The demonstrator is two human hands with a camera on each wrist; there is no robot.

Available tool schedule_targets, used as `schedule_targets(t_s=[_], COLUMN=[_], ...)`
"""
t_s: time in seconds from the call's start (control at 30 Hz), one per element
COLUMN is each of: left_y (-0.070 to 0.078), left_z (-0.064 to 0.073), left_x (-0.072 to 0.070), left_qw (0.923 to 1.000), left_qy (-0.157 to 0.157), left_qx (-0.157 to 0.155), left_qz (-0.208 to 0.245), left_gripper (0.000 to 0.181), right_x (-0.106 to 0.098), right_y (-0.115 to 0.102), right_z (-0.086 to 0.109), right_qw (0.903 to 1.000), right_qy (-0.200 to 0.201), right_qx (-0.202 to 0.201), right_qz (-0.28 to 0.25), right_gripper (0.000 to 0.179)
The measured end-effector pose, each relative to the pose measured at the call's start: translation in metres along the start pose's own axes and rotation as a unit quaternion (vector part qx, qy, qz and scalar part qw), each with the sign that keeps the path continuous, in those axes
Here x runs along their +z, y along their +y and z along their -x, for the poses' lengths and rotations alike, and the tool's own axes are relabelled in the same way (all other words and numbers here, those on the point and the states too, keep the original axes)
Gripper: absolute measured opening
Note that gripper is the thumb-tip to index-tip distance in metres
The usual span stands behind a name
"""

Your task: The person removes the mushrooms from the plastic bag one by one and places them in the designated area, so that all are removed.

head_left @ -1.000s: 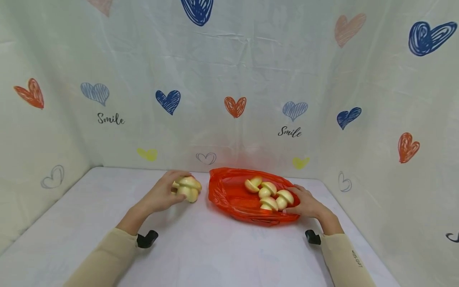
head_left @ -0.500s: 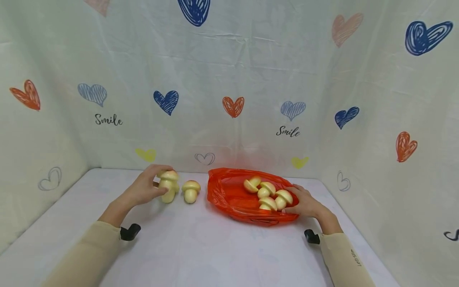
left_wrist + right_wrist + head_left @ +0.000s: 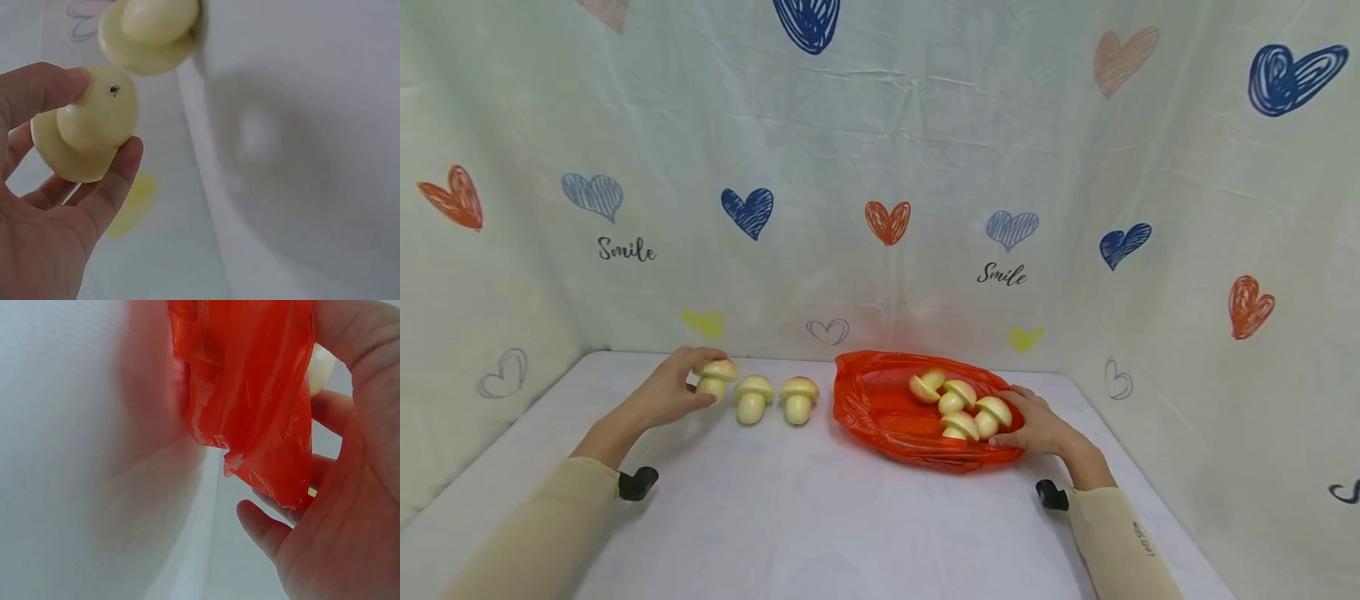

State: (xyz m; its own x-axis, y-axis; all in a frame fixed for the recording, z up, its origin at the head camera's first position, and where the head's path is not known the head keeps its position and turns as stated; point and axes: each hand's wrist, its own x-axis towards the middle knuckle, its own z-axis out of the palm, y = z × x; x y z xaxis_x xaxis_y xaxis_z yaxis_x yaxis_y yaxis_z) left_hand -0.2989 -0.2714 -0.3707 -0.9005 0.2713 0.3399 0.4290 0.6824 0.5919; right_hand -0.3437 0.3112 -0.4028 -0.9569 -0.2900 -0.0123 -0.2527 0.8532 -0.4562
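The left hand (image 3: 666,393) pinched mushroom 3 (image 3: 715,377), seemingly standing it at 9 o'clock of 2 others. The right hand (image 3: 1037,425) gripped the red bag (image 3: 880,412); release probably called for steadiness.

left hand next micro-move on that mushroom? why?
Probably let go: the left hand holds the mushroom upright at table level, in line with two standing mushrooms. Four more lie in the red bag.
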Motion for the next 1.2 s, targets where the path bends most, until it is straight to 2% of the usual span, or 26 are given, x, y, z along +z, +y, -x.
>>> schedule_targets(t_s=[0.17, 0.37, 0.57, 0.77, 1.2], left_y=[-0.009, -0.020, -0.021, -0.021, -0.024], left_z=[0.004, 0.005, 0.003, 0.002, 0.000], left_x=[0.001, 0.005, 0.006, 0.008, 0.012], left_qw=[0.9999, 0.9988, 0.9963, 0.9920, 0.9910], left_qy=[-0.009, -0.033, -0.052, -0.077, -0.074], left_qx=[-0.011, -0.029, -0.047, -0.088, -0.101], left_qz=[0.005, -0.023, -0.049, -0.048, -0.049], left_gripper=[0.056, 0.057, 0.059, 0.060, 0.061], right_x=[-0.001, -0.001, -0.004, -0.002, -0.001], right_y=[0.001, 0.000, -0.002, 0.001, 0.002], right_z=[0.002, 0.002, 0.000, -0.002, -0.002], right_qw=[0.9999, 1.0000, 1.0000, 1.0000, 1.0000], right_qy=[0.005, -0.002, -0.001, -0.002, 0.000], right_qx=[-0.011, -0.005, -0.006, 0.000, -0.001], right_qz=[0.001, -0.006, 0.002, -0.003, -0.003], right_gripper=[0.089, 0.090, 0.090, 0.091, 0.092])
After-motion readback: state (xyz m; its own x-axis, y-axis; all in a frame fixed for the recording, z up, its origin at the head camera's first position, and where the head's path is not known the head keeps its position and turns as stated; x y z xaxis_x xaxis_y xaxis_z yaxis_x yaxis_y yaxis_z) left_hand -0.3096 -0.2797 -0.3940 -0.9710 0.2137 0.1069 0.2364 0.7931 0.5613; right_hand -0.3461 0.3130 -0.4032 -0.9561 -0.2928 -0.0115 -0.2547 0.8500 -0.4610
